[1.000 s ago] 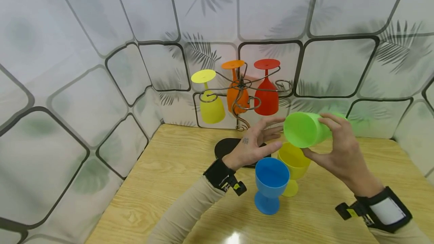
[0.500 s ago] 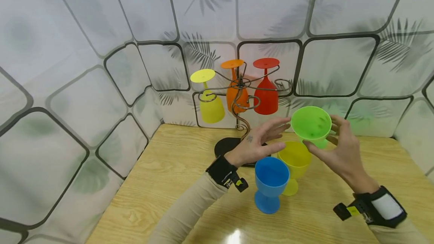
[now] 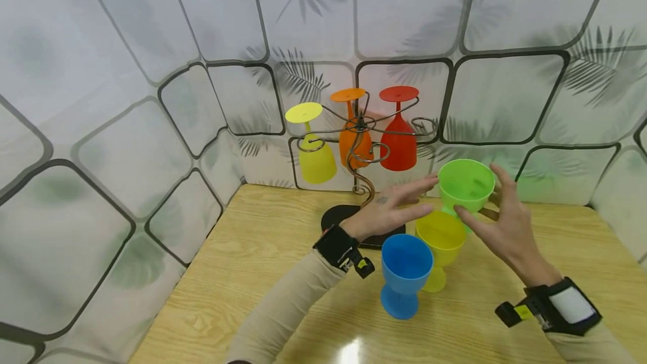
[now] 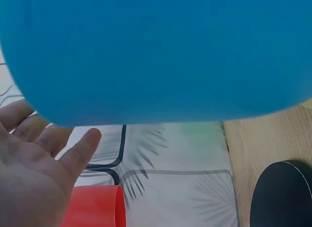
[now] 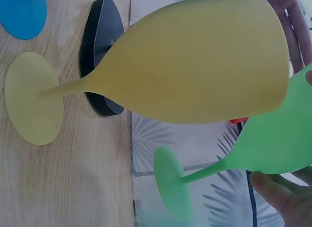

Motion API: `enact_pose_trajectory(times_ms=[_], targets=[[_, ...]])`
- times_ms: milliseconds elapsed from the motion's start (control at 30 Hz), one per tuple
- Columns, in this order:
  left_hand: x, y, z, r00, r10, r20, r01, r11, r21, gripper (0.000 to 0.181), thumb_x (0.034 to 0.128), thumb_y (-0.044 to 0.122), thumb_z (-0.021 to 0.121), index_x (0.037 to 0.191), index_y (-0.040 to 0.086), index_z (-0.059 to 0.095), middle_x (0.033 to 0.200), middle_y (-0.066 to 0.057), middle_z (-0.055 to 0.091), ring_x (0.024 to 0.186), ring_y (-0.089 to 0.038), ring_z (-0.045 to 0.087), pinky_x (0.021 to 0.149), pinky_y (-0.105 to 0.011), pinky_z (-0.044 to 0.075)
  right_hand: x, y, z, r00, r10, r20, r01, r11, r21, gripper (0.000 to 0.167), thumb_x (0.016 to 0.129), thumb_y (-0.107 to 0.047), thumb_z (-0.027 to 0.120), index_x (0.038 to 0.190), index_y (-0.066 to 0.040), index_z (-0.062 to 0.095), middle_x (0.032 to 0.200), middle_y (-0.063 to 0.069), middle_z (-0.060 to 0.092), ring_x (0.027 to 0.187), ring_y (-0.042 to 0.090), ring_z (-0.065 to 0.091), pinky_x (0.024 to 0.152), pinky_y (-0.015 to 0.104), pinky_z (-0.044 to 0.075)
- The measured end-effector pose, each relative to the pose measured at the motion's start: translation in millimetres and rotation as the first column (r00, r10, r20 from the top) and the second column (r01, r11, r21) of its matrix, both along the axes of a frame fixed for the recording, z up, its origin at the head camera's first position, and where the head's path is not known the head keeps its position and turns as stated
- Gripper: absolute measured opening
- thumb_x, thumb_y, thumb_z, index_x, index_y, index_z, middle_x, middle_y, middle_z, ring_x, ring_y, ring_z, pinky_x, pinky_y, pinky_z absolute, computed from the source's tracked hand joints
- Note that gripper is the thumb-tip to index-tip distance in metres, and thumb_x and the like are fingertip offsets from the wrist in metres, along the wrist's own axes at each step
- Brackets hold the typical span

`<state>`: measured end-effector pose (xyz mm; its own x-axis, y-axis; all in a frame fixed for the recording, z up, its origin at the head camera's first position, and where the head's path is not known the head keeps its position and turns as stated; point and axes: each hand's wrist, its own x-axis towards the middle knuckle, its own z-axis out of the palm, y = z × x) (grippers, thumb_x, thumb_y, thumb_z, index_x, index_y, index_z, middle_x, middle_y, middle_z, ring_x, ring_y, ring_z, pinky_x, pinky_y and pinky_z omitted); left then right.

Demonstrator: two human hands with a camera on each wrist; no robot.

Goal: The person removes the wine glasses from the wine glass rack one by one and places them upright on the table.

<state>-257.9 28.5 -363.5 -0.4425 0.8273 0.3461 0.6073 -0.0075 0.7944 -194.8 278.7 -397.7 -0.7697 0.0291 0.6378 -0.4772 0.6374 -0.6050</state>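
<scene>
My right hand [image 3: 510, 235] grips a green plastic goblet [image 3: 465, 192] by its bowl, mouth up, behind the yellow goblet [image 3: 441, 240]. In the right wrist view the green goblet's foot [image 5: 171, 180] shows below a thin stem, seemingly off the table. My left hand [image 3: 386, 213] reaches toward the green rim with fingers mostly straight; whether the fingertips touch it I cannot tell. A blue goblet [image 3: 406, 277] stands upright on the table below the left hand, close beside the yellow one. In the left wrist view the blue bowl [image 4: 156, 56] hides much of the scene.
A curled metal stemware rack [image 3: 360, 123] stands behind my left hand on a black base [image 3: 336, 217]. Hanging upside down from it are a yellow goblet [image 3: 318, 164], an orange goblet [image 3: 355, 145] and a red goblet [image 3: 399, 148]. Patterned fabric walls [image 3: 510, 100] edge the wooden table [image 3: 242, 240].
The green goblet, tipped on its side a second ago, has been turned mouth up by my right hand. My left hand has shifted slightly right toward its rim. The other goblets stay put.
</scene>
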Motion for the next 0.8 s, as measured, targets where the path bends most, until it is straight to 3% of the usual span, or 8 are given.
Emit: enact_pose_trajectory(times_ms=[167, 367, 533, 667, 733, 800], targets=[[-1.6, 2.2, -0.4, 1.000, 0.005, 0.015, -0.004, 0.999, -0.054, 0.062, 0.1074, 0.024, 0.044, 0.164, 0.010, 0.022, 0.171, 0.002, 0.015, 0.153, -0.011, 0.027, 0.118, -0.026, 0.036, -2.1, 1, -5.8, 0.998, 0.003, 0.066, -0.003, 1.000, -0.008, 0.097, 0.083, -0.003, 0.082, 0.162, -0.018, 0.026, 0.140, 0.035, 0.052, 0.109, 0.061, 0.061, 0.073, -0.001, 0.045], [-2.9, 1.2, -3.3, 0.999, 0.033, -0.005, -0.034, 0.993, -0.113, 0.067, 0.1080, 0.045, 0.042, 0.164, 0.013, 0.021, 0.171, 0.005, 0.016, 0.155, -0.005, 0.017, 0.124, -0.031, 0.024, -5.1, 2, -13.3, 0.997, 0.021, 0.079, -0.021, 1.000, -0.011, 0.096, 0.085, -0.006, 0.081, 0.162, -0.016, 0.025, 0.138, 0.037, 0.052, 0.105, 0.063, 0.061, 0.070, 0.000, 0.047], [-3.9, 1.9, -4.2, 0.999, 0.047, -0.014, -0.048, 0.987, -0.156, 0.066, 0.1083, 0.042, 0.043, 0.164, 0.015, 0.022, 0.171, 0.007, 0.016, 0.155, -0.003, 0.015, 0.126, -0.032, 0.021, -5.2, 3, -18.4, 0.992, 0.034, 0.118, -0.030, 0.999, -0.039, 0.096, 0.087, -0.008, 0.079, 0.163, -0.015, 0.022, 0.140, 0.038, 0.048, 0.109, 0.065, 0.058, 0.070, 0.002, 0.049], [-4.4, 2.6, -3.9, 0.999, 0.047, -0.013, -0.049, 0.981, -0.185, 0.064, 0.1084, 0.039, 0.043, 0.164, 0.017, 0.022, 0.171, 0.008, 0.016, 0.155, -0.003, 0.015, 0.126, -0.031, 0.020, -4.4, 2, -21.3, 0.988, 0.035, 0.150, -0.028, 0.998, -0.048, 0.090, 0.093, -0.011, 0.074, 0.164, -0.016, 0.018, 0.144, 0.038, 0.045, 0.111, 0.066, 0.056, 0.076, 0.038, 0.061], [-4.5, 2.5, -3.9, 0.999, 0.050, -0.013, -0.052, 0.978, -0.203, 0.064, 0.1084, 0.038, 0.044, 0.164, 0.017, 0.021, 0.171, 0.008, 0.015, 0.155, -0.003, 0.014, 0.126, -0.031, 0.019, -3.9, 2, -23.0, 0.986, 0.035, 0.166, -0.028, 0.999, -0.044, 0.085, 0.097, -0.014, 0.068, 0.165, -0.017, 0.017, 0.145, 0.038, 0.044, 0.112, 0.066, 0.056, 0.079, 0.057, 0.056], [-4.6, 2.5, -4.1, 0.998, 0.056, -0.010, -0.056, 0.973, -0.222, 0.064, 0.1084, 0.036, 0.044, 0.164, 0.015, 0.021, 0.171, 0.005, 0.014, 0.155, -0.004, 0.013, 0.126, -0.031, 0.018, -3.5, 2, -25.1, 0.983, 0.036, 0.180, -0.029, 0.999, -0.039, 0.080, 0.101, -0.018, 0.062, 0.165, -0.019, 0.015, 0.146, 0.039, 0.043, 0.112, 0.066, 0.055, 0.081, 0.069, 0.051]])
